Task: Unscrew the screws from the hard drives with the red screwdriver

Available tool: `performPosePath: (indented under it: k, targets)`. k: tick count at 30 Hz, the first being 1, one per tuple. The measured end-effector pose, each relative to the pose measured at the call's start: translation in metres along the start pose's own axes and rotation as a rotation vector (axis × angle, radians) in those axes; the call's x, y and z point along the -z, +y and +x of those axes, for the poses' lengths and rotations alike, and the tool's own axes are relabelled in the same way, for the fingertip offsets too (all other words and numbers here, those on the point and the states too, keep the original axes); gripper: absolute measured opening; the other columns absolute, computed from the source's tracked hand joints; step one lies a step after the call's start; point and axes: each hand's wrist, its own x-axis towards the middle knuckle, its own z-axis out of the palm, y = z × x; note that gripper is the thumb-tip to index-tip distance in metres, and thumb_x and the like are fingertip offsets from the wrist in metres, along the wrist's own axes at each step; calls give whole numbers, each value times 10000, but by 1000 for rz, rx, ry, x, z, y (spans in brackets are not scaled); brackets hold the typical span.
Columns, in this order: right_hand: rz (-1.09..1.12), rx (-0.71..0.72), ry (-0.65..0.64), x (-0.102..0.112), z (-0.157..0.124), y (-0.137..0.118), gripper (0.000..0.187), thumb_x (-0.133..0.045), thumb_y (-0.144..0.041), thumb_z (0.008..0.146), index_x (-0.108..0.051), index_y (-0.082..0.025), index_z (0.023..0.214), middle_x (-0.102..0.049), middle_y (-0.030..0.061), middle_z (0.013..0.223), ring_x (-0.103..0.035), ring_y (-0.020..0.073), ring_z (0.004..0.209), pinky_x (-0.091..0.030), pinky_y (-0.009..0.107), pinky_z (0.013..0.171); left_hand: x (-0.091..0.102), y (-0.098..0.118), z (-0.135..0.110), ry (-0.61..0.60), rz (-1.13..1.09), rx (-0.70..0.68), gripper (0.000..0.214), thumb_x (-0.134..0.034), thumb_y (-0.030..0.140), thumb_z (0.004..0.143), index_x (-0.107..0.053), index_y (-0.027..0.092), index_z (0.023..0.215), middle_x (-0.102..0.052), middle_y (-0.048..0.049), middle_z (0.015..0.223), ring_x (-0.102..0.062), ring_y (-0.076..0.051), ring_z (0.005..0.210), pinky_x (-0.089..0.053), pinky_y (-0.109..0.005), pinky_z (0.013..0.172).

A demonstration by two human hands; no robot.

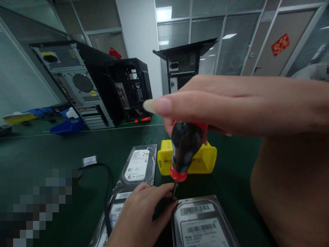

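My right hand (200,106) is closed around the black and red handle of a screwdriver (186,144), its thumb stretched out to the left. The shaft points down to the fingertips of my left hand (144,212). Thumb and index finger of that hand pinch together at the screwdriver's tip; whatever small thing lies between them is hidden. Just right of the pinch is the corner of a hard drive (197,212), lying label up. Beneath and left of my left hand lies another hard drive (117,209), partly covered. A third hard drive (138,163) lies beyond it.
A yellow plastic bin (205,159) stands behind the screwdriver. A black cable (107,192) crosses the left drives. Computer cases (87,82) stand at the back left, another case (182,63) behind my right hand. A red-handled screwdriver (142,120) and a blue bin (67,126) lie near them.
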Motion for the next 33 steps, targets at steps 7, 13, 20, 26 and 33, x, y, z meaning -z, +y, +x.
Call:
performPosePath:
  k: [7,13,20,26,33]
  targets:
    - [16,117,29,0,-3,-12,699,55,-501,831,-557,-166,807,-557,-66,795,-501,9,697,-407,72,555,0,0,1,-35,26,-18,285,-519,146,805,-565,280,1053,-668,41,854,-601,-180,715,-450,-310,642]
    - [86,17,104,-6,2,-23,758,81,-490,789,-548,-82,678,-556,-59,715,-553,14,803,-434,83,656,-2,-2,2,0,34,-53,218,-523,161,800,-599,276,969,-681,53,837,-604,-182,666,-441,-324,620]
    - [70,6,109,-5,9,-25,577,-217,-536,792,-489,-85,557,-381,-84,486,-576,9,709,-494,195,779,-1,0,3,26,43,-61,155,-539,182,801,-611,279,899,-686,72,823,-592,-171,622,-437,-312,582]
    - [-50,55,208,-9,9,-10,583,-198,-489,776,-530,-44,598,-381,-100,478,-542,-27,611,-470,124,670,-2,0,2,41,42,-71,161,-538,170,793,-612,275,889,-689,64,829,-579,-164,601,-426,-305,578]
    - [-201,67,288,-19,12,-10,644,-189,-577,747,-594,-84,660,-600,-81,651,-600,75,832,-460,107,685,-3,-1,2,30,58,-44,167,-537,186,798,-626,286,899,-687,55,811,-591,-177,639,-430,-316,610]
